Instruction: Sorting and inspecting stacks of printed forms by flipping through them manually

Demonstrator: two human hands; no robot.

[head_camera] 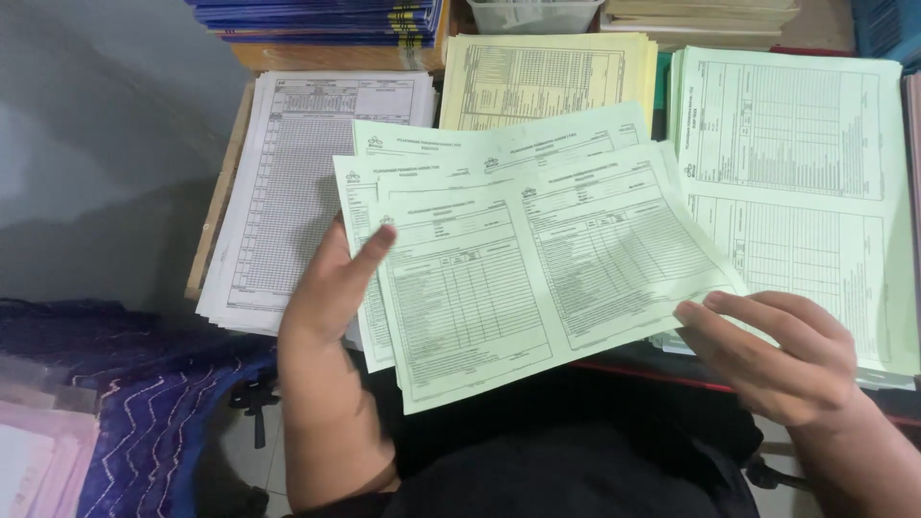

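The fanned green forms [537,259] spread between the two hands. The left hand [331,288] clamps their left edge, thumb on top of the front sheet and fingers hidden behind. The right hand [777,350] pinches the lower right corner, fingertips closed on the paper. The sheets are pale green, printed with tables in two side-by-side panels, tilted up to the right. Beyond the left hand lies a white grid stack [288,192]; beyond the right, a green stack [806,192].
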